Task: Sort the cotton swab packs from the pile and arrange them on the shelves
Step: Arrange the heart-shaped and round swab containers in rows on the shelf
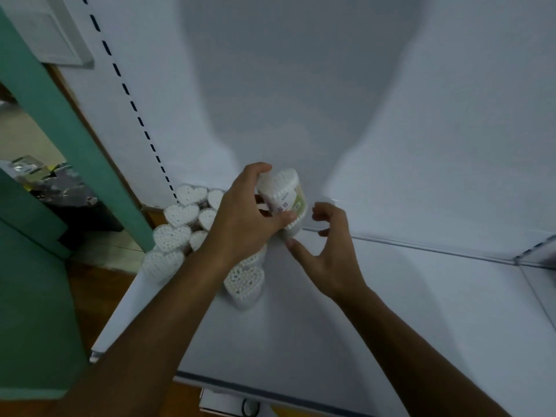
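Observation:
My left hand (240, 218) grips a heart-shaped cotton swab pack (282, 195), held tilted just above the white shelf (391, 311) near the back wall. My right hand (328, 251) hovers beside and below the pack with fingers spread and loosely curled, holding nothing. Several heart-shaped swab packs (180, 215) stand upright in rows at the shelf's left end. One more pack (243, 282) stands under my left forearm.
The white back panel (301, 85) has a slotted upright (135, 109) at the left. A green post (60, 115) stands left of the shelf, with wooden floor (90, 281) and dark clutter (60, 188) beyond. The shelf's front edge (240, 389) runs along the bottom.

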